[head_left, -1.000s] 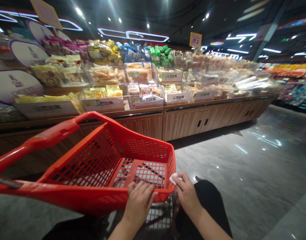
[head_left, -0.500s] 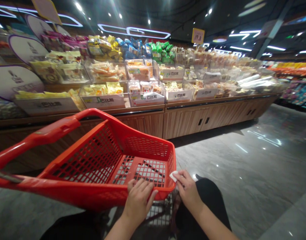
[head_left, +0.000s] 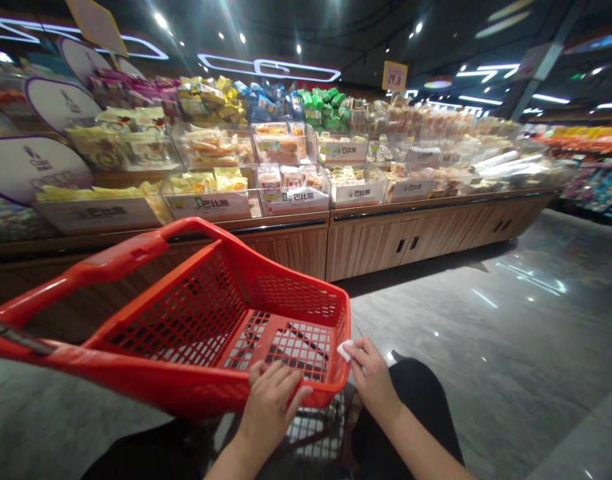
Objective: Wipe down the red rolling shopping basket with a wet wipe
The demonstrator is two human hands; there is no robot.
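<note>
A red plastic shopping basket [head_left: 186, 313] with mesh walls and a long red handle [head_left: 86, 270] stands right in front of me. My left hand [head_left: 271, 403] has its fingers curled over the basket's near rim. My right hand [head_left: 373, 380] is at the basket's near right corner, pinching a small white tissue [head_left: 345, 350] between its fingers. The tissue touches or nearly touches the rim, but I cannot tell which.
A wire rack [head_left: 316, 433] sits under the basket, above my dark trousers [head_left: 416, 400]. Ahead, a wooden counter [head_left: 426, 240] carries clear bins of packaged baked goods [head_left: 206, 150]. A yellow price sign [head_left: 395, 76] hangs above them. A polished grey floor [head_left: 486, 347] stretches to the right.
My left hand has slid slightly left along the rim. The basket and the view have shifted a little, and my right hand still pinches the tissue.
</note>
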